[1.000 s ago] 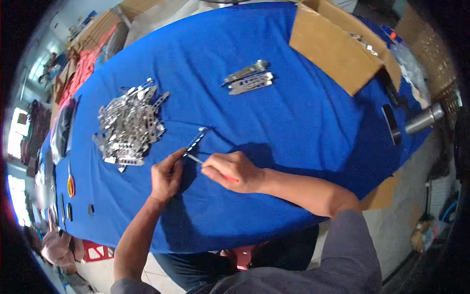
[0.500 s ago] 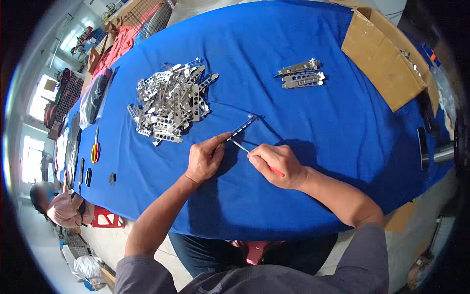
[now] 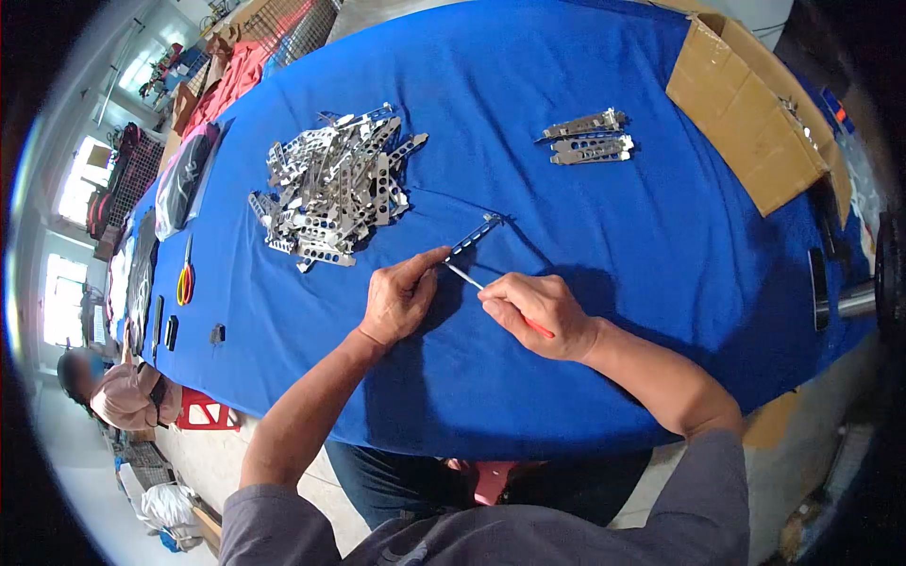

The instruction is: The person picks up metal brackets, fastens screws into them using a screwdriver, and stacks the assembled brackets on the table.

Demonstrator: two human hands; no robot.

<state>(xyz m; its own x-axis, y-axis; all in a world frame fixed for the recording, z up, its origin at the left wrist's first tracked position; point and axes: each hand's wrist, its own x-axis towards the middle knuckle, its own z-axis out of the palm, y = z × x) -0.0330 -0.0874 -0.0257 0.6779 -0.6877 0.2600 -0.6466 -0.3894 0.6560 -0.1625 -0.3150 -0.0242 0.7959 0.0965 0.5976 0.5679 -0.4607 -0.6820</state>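
My left hand (image 3: 401, 294) is closed on the near end of a narrow metal bracket (image 3: 475, 237) with a row of holes. The bracket's far end points up and to the right, over the blue cloth. In my right hand (image 3: 540, 313) is a red-handled tool (image 3: 466, 276) with a thin metal shaft; most of its handle is hidden by my fingers. The shaft's tip meets the bracket's near end beside my left fingertips, though exact contact cannot be made out. Up and left of my hands lies a heap of similar metal brackets (image 3: 330, 189).
Several brackets (image 3: 592, 148) lie in a small group at the upper right, near an open cardboard box (image 3: 741, 113). Scissors (image 3: 186, 274) and small dark items (image 3: 171, 333) lie at the left on the blue cloth (image 3: 472, 396). Another person (image 3: 127, 396) is at the far left.
The view has shifted slightly, so the things on the table appear a little displaced. Both hands keep their grips, and the tool tip stays at the bracket's near end.
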